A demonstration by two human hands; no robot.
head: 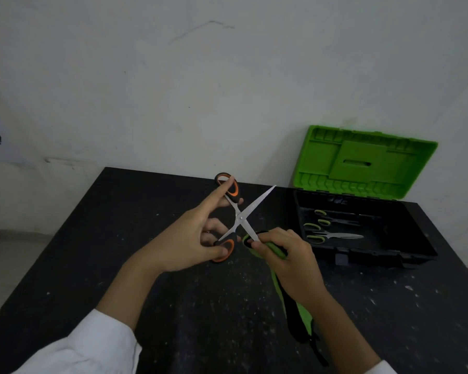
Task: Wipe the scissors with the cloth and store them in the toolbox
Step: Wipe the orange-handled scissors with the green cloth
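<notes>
Orange-and-black handled scissors (241,215) hang spread wide open above the middle of the black table (92,252). My left hand (189,238) holds them with fingers through both handle loops. My right hand (289,255) grips a green-and-black cloth (297,311), which it pinches round the tip of the lower blade. The cloth's tail trails down toward me. The other blade points up and right, bare. The toolbox (405,247) stands open at the right, black base and green lid (365,163) raised against the wall.
Two pairs of green-handled scissors (333,234) lie inside the toolbox base. The table top is speckled with pale dust. A white wall stands right behind the table, and the floor drops off at the left edge.
</notes>
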